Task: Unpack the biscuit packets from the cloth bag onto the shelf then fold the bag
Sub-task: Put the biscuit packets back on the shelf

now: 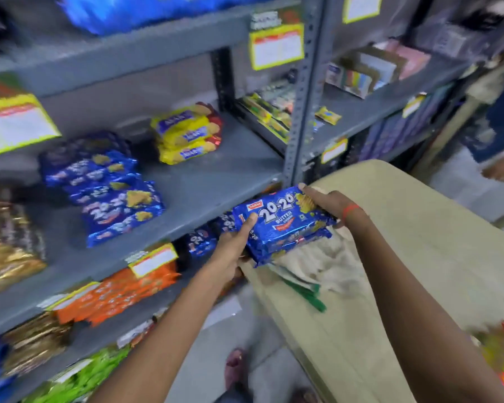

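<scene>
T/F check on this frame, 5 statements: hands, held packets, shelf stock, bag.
1. Both hands grip the blue packets. True: left hand at the near end, right hand at the far end.
2. The held packets already lie on the shelf. False: they are in the air above the cloth bag.
3. Matching blue packets are piled on that shelf. True.
4. The yellow packets sit on the shelf below. False: same shelf, further back.
5. The bag is folded. False: it lies crumpled and open on the beige surface.
</scene>
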